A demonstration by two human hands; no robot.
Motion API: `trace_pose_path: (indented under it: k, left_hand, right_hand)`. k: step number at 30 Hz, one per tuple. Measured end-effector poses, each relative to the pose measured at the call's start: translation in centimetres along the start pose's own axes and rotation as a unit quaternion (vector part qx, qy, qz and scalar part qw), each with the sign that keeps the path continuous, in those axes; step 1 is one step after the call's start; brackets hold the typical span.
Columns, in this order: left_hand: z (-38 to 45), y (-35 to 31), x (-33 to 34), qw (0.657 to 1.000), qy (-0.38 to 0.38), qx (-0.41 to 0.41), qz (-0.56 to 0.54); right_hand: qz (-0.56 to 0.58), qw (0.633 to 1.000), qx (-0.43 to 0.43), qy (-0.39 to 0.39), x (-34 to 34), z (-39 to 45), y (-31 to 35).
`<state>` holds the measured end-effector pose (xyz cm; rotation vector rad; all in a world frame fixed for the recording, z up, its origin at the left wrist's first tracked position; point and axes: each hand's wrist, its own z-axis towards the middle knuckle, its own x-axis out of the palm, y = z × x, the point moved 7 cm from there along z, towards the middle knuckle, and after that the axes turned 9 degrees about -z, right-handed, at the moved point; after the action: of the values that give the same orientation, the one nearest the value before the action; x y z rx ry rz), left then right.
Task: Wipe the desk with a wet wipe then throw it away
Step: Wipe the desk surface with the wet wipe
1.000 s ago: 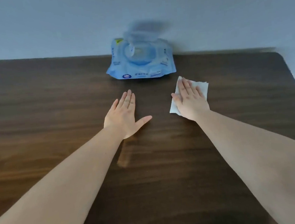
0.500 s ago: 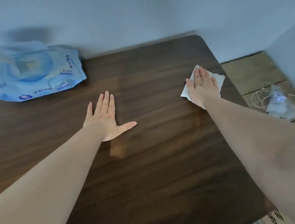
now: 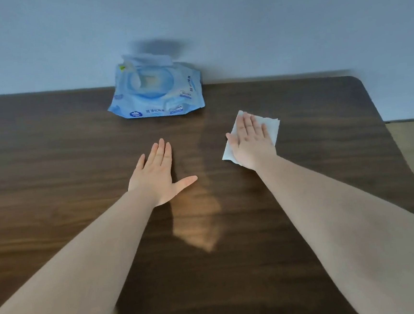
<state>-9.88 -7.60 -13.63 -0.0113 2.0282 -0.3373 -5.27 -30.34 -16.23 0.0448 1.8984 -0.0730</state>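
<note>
The white wet wipe (image 3: 271,128) lies flat on the dark wood table (image 3: 50,150), right of centre and toward the far side, and the right hand (image 3: 251,143) is pressed down on top of it, palm flat, fingers stretched out and close together, not curled around anything. The wipe's corners peek out past the fingertips on the far side, along the right edge of the hand, and at the near left by the thumb. Over to the left, well apart from the wipe, the left hand (image 3: 158,172) rests palm down on the bare wood, fingers straight and together, thumb spread wide toward the right, holding nothing. Between the two hands there's a pale sheen on the wood, running from near the pack toward the viewer and widening below the left thumb. Beyond both hands, at the far edge against the pale wall (image 3: 289,24), sits a light blue pack of wipes (image 3: 157,96), its flap lifted and standing up at the back; the print on it is too soft to read. At the far right the table's rounded corner gives way to a strip of floor (image 3: 412,144), with something pale and wiry at the frame's edge, too blurred to make out.
</note>
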Motion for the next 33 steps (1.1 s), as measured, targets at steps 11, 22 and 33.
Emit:
trace_pose_path:
  k: [11, 22, 33]
  left_hand:
    - [-15.0, 32.6, -1.3, 0.955, -0.047, -0.289, -0.041]
    - [-16.7, 37.7, -0.2, 0.952, -0.145, -0.246, -0.112]
    - [-16.5, 38.0, 0.0, 0.952, -0.141, -0.247, -0.117]
  right_hand:
    - [-0.031, 0.964, -0.261, -0.032, -0.6, -2.0, 36.9]
    - [-0.069, 0.919, -0.383, -0.064, -1.1, -2.2, 61.3]
    - [-0.108, 0.883, -0.452, -0.066, -0.8, -2.8, 67.1]
